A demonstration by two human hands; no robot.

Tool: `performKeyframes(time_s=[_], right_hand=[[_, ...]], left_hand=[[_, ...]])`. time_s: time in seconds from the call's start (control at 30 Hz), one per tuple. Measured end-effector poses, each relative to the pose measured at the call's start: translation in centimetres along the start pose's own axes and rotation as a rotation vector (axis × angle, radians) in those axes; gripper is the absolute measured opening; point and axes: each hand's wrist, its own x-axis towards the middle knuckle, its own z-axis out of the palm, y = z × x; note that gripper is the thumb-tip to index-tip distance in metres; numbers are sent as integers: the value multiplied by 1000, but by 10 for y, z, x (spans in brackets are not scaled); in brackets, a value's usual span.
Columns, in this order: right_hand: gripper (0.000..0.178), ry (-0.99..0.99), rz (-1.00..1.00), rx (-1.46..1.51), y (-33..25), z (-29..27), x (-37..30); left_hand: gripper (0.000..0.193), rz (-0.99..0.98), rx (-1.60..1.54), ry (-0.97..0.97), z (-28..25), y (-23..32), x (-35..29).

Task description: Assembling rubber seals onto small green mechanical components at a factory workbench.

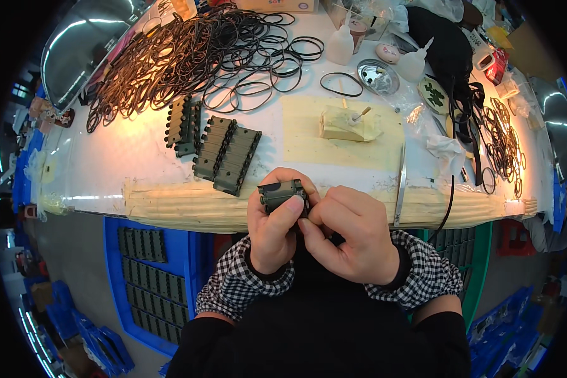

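My left hand (272,238) holds a small dark green ribbed block (276,194) above the table's near edge, its thumb pressed on the front. At the right end of that block, my right hand (356,238) is closed in a pinch. What its fingertips grip is hidden. Further off to the left lie more dark green ribbed blocks (238,159) with small black knobs along their edges. A large heap of thin black rubber loops (170,60) spreads behind them, and one single loop (341,84) lies apart to the right.
A yellowish block (343,128) with small sticks in it rests on a yellow sheet (299,116). A thin metal strip (400,183) lies near the front edge. Behind stand a white squeeze bottle (339,47) and a metal dish (392,77). Below, a blue crate (114,277) holds ribbed blocks.
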Motion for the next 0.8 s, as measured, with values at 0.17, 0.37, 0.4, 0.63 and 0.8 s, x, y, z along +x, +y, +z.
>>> performKeyframes(time_s=[0.17, 0.37, 0.4, 0.63, 0.8], right_hand=[[17, 8, -22, -46, -2, 1, 1], [17, 34, -69, -88, -3, 0, 2], [18, 36, -71, -94, -3, 0, 2], [20, 59, -95, -148, -3, 2, 1], [20, 50, -96, -156, -5, 1, 1]], left_hand=[[26, -7, -40, 32, 3, 0, 0], [27, 21, -30, -42, 2, 1, 4], [27, 25, -38, -56, 2, 1, 4], [28, -16, -83, -52, 1, -1, 4], [28, -11, -115, -75, -1, -2, 5]])
